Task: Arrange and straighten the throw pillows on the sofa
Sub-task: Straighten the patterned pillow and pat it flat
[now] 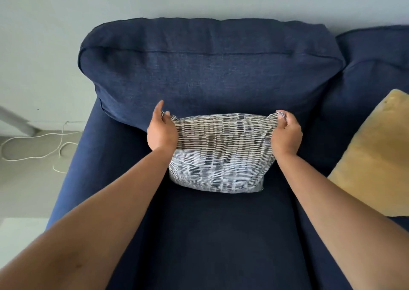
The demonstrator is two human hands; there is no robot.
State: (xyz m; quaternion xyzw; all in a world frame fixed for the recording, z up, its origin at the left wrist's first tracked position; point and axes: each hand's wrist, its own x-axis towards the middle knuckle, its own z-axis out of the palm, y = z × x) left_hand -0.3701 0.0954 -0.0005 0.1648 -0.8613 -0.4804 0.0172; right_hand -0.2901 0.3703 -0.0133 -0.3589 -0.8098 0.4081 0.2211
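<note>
Head view: both hands pinching patterned pillow's top corners

Nearest, two bare forearms reach in over the navy seat cushion point(210, 234). Patterned throw pillow point(219, 154), white with dark dashes, stands on the seat, bottom edge on the cushion, top leaning toward the back cushion point(210, 68); can't tell if it touches. Left hand point(162, 131) closed in a pinch on the top left corner, thumb up, cover fabric pulled out into an ear. Right hand point(286, 132) fingers curled shut on the top right corner, fabric bunched in the grip. Top edge stretched taut between the hands.

Handling, judged: soft, light, loosely filled; cover slack and wrinkled, fill sagging low. Nothing fragile. Corners suit tugging it square; for moving it, side edges or underneath would hold better, since the corners only pull the cover.

Right of it, a mustard yellow pillow point(376, 157) leans tilted on the next seat, well apart, not yet straightened. Far left on the floor, a white cable point(33, 143). Pale wall point(66, 13) behind the sofa
</note>
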